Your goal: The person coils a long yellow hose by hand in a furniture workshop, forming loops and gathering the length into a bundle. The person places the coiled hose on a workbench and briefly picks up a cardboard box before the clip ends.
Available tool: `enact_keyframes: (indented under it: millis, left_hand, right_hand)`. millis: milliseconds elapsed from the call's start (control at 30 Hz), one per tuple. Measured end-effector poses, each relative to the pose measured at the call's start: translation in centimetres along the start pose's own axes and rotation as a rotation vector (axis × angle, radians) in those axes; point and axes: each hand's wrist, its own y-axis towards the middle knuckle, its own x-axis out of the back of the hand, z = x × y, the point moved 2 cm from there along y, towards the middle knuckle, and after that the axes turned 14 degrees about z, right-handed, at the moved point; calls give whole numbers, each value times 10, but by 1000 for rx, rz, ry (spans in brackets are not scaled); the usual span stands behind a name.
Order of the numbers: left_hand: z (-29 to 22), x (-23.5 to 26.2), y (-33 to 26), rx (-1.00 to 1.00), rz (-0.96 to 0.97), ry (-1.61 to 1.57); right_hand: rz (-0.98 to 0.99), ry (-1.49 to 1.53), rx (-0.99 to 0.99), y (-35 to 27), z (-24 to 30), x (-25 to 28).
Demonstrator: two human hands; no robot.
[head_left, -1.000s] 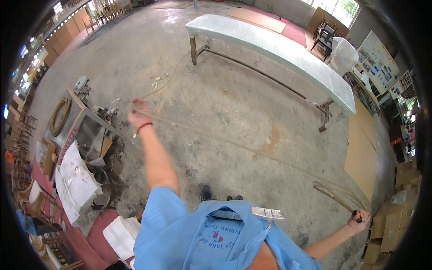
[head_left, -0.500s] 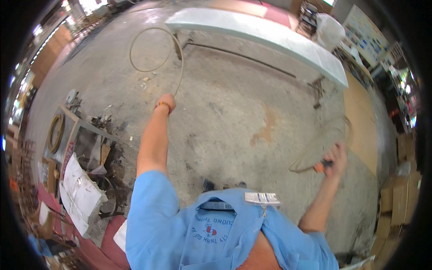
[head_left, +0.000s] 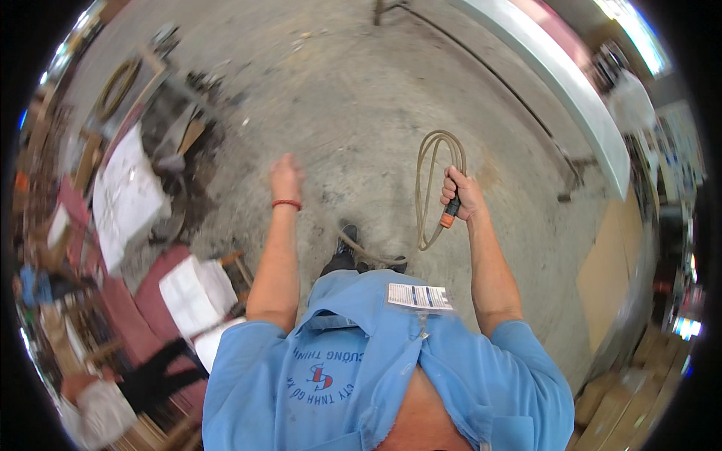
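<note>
My right hand [head_left: 465, 197] is closed around a black and orange end piece [head_left: 450, 212] and the loops of a thin tan hose [head_left: 420, 192]. The loops hang upright in front of that hand. A further length of the hose [head_left: 361, 252] bows low across my dark shoes [head_left: 347, 233]. On the left, my left hand [head_left: 286, 180] is held out over the concrete floor, apart from the coil. Motion blurs its fingers, and I see no hose in it.
A long bench with a white top [head_left: 556, 68] stands at the far right. At left are a white wrapped bundle [head_left: 129, 197], a metal frame with a hanging coil [head_left: 118, 89], and a white block [head_left: 197, 289]. Another person [head_left: 113, 406] is at lower left. Cardboard [head_left: 613, 270] lies at right.
The hose's large loop has left my left hand, which has come down and nearer. My right hand has moved inward, with the hose gathered into narrower loops. The view has turned left.
</note>
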Motion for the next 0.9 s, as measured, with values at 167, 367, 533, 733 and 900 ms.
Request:
enact_keyframes:
  millis: [167, 367, 533, 733, 900]
  left_hand:
    - [-29, -95, -90, 110, 487, 55]
    - [-42, -138, -92, 107, 621, 103]
    - [-45, -152, -72, 0, 704, 299]
    - [-40, -168, -52, -23, 691, 469]
    - [-11, -178, -62, 46, 665, 489]
  right_hand:
    - [182, -182, -218, 31, -9, -35]
    - [315, -261, -290, 34, -16, -77]
    - [302, -258, -232, 39, -12, -78]
    - [261, -214, -188, 35, -8, -76]
    - [200, -194, -175, 20, -6, -75]
